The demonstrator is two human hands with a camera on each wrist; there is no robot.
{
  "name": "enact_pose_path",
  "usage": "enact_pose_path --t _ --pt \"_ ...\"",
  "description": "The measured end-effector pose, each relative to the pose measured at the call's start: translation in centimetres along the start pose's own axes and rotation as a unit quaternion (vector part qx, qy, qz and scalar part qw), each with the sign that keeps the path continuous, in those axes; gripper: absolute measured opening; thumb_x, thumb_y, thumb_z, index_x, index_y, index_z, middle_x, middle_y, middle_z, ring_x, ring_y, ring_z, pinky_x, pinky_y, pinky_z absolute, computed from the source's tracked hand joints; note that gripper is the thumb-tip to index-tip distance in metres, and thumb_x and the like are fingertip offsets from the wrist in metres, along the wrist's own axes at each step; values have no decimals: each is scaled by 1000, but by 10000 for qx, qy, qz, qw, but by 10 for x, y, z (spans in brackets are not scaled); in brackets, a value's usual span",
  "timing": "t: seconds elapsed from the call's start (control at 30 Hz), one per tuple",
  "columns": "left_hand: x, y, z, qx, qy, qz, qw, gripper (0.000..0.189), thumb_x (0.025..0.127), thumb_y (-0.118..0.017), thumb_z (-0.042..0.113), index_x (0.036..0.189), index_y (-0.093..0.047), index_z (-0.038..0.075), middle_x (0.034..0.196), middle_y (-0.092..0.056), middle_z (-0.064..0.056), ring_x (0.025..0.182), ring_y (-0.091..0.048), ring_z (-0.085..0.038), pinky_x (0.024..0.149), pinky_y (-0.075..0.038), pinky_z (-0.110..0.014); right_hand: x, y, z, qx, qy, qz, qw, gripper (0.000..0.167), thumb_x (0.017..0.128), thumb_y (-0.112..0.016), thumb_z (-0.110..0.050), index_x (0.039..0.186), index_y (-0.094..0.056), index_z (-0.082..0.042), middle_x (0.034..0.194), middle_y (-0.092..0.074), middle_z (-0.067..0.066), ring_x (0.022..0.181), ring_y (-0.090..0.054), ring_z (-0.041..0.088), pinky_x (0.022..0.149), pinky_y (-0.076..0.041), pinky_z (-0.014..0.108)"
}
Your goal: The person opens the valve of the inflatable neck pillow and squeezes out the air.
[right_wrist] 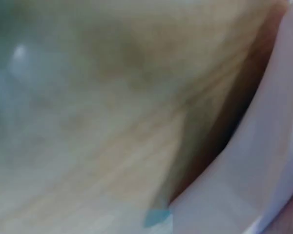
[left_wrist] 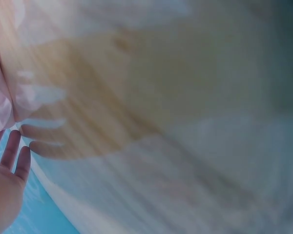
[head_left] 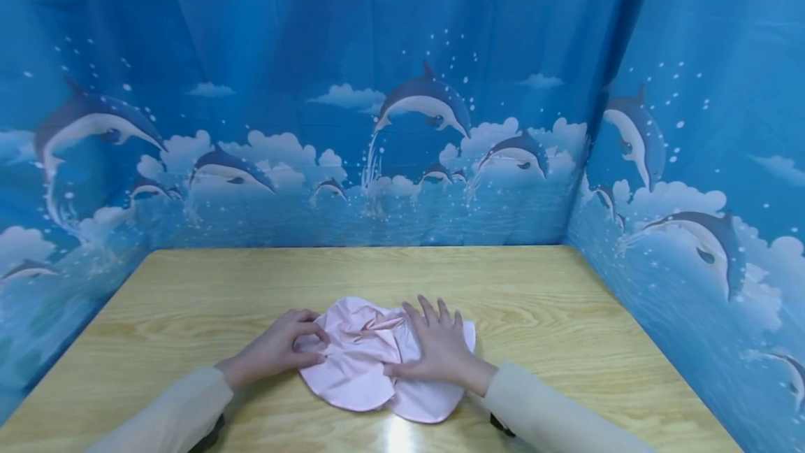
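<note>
A pale pink piece of fabric (head_left: 352,369) with rounded, scalloped edges and gathered folds in its middle lies on the table; its exact kind cannot be told. At its left edge, my left hand (head_left: 279,349) touches it with bent fingers and thumb, a gap between them. My right hand (head_left: 437,348) rests spread on the fabric's right part, palm down. The left wrist view catches the left hand (left_wrist: 7,180) beside a fold of the fabric (left_wrist: 0,105). In the right wrist view, a smooth edge of the fabric (right_wrist: 239,180) shows, with little of the right hand.
The wood-grain table (head_left: 207,285) extends around the fabric on all sides. Blue curtains (head_left: 302,40) printed with dolphins and clouds stand behind the table and along its sides. A dark band (head_left: 501,426) shows under the right sleeve.
</note>
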State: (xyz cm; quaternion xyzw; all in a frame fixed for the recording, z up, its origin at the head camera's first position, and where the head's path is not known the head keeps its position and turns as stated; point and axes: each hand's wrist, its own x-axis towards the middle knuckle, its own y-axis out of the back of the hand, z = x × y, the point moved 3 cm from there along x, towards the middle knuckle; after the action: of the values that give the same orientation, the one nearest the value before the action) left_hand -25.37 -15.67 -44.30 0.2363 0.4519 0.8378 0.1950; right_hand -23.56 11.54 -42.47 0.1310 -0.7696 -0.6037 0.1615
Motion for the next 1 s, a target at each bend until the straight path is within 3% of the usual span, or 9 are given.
enact_pose_path --t 0.27,0.4,0.53,0.73,1.0 --pt "1 -2 -1 44 9 -24 10000 23 76 -69 45 91 -67 28 113 -57 -8 104 -51 -27 86 -41 -49 -14 4 3 69 -765 432 9961 109 56 -64 -75 140 -32 -13 144 -29 23 127 -23 56 98 -16 70" --pt "1 -1 0 10 8 -64 10000 24 76 -69 45 91 -68 26 114 -57 -10 104 -51 -29 87 -41 -50 -17 6 9 -45 -1036 722 9920 110 52 -66 -75 138 -36 -13 142 -33 21 126 -27 55 96 -21 70" --pt "0 -1 0 9 12 -76 10000 24 76 -69 44 92 -68 26 114 -57 -10 105 -51 -29 87 -41 -50 -21 7 16 205 -1227 757 9893 109 52 -69 -72 138 -36 -13 142 -33 21 124 -32 53 92 -29 68" --pt "0 1 2 16 35 -60 10000 24 76 -69 44 91 -68 26 115 -57 -11 106 -51 -31 88 -40 -51 -23 6 11 586 -1106 872 9883 107 54 -69 -71 138 -36 -13 142 -34 20 123 -37 47 87 -37 65" --pt "0 0 2 43 -100 77 9999 22 75 -71 40 90 -68 25 113 -58 -11 104 -52 -29 87 -41 -50 -18 -2 -12 355 -531 787 9949 110 53 -62 -78 141 -32 -20 142 -33 21 122 -34 52 92 -28 69"
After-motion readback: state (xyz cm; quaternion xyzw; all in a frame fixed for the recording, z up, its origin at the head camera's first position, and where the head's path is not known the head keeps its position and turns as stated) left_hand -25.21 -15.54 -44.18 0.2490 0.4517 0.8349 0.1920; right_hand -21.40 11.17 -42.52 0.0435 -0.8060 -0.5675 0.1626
